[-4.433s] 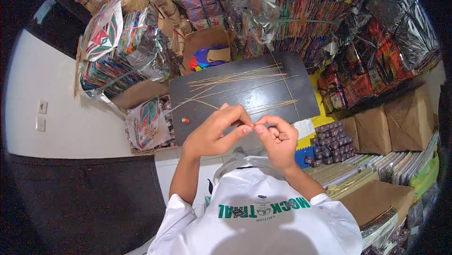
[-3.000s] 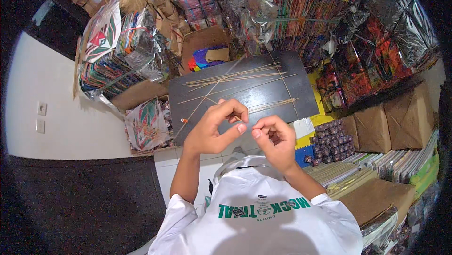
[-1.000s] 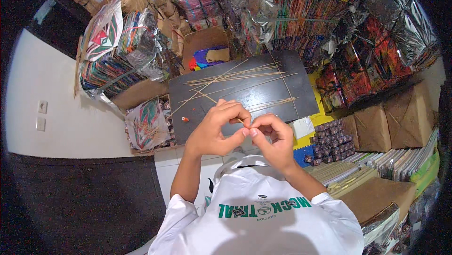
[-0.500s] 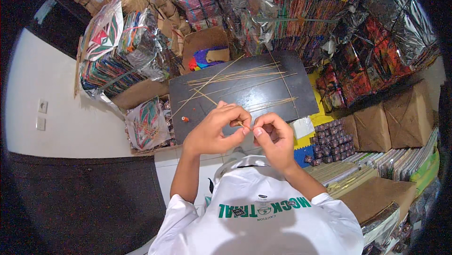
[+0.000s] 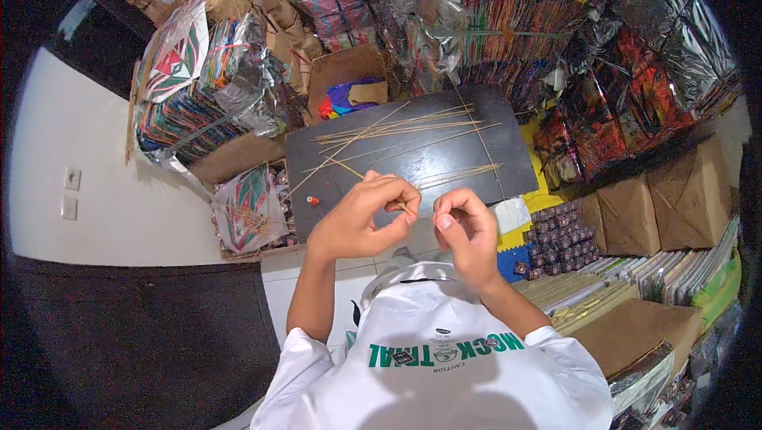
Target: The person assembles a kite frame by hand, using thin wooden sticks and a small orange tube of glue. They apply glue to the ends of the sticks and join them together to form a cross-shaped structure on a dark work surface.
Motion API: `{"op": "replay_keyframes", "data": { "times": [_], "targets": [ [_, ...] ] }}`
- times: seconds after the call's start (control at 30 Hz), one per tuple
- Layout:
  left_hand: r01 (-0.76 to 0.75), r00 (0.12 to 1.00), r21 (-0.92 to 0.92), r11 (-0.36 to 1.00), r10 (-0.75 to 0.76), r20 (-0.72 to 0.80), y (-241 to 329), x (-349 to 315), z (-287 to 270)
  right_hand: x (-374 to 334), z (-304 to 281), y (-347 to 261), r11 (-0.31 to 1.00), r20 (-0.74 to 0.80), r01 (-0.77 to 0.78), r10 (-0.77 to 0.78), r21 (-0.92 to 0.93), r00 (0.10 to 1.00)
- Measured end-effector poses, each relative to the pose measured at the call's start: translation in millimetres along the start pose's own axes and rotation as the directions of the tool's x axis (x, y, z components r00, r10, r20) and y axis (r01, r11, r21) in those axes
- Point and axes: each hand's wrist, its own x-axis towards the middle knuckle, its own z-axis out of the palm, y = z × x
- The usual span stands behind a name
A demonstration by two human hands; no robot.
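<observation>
Above the near edge of a dark low table (image 5: 317,228) are both of my hands. My left hand (image 5: 361,220) is closed round a thin bamboo stick (image 5: 346,167); one end juts out past the knuckles and the other shows at the thumb and index fingertip. Just to the right, my right hand (image 5: 468,232) is closed in a pinch, a small gap from the left fingertips. What it pinches, if anything, is too fine to make out. More thin sticks (image 5: 397,132) lie loosely across the table, some crossing. A small orange-red spool (image 5: 313,201) stands near the left edge.
An open cardboard box with a printed kite-like sheet (image 5: 250,208) stands left of the table. Stacked, plastic-wrapped bundles (image 5: 524,33) line the far side. Several small dark boxes (image 5: 559,239) sit on the right, near cardboard cartons (image 5: 683,200) and a white pad (image 5: 510,214).
My right hand has drawn slightly to the right, widening the gap between my fingertips. My left hand and its stick have shifted very little.
</observation>
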Motion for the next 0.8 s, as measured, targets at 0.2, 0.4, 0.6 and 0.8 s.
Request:
{"op": "replay_keyframes", "data": {
  "times": [0.2, 0.4, 0.6, 0.8],
  "targets": [
    [0.037, 0.999, -0.01, 0.999, -0.037, 0.003, 4, 2, -2, -1, 1, -2, 0.993, 0.013, 0.025, -0.024, -0.118, 1.0],
    [0.038, 0.999, 0.013, 0.999, -0.038, -0.008, 2, 2, -2, 0, 2, -8, 0.994, -0.01, -0.089, 0.088, -0.07, 0.996],
    [-0.018, 1.0, 0.038, 0.999, 0.017, 0.017, -1, 6, -1, 4, 3, -11, 0.974, -0.045, -0.217, 0.215, -0.063, 0.976],
    [-0.017, 0.999, 0.072, 0.997, 0.014, 0.037, 0, 8, -2, 8, -3, -8, 0.968, -0.017, -0.249, 0.248, -0.043, 0.969]
  ]
}}
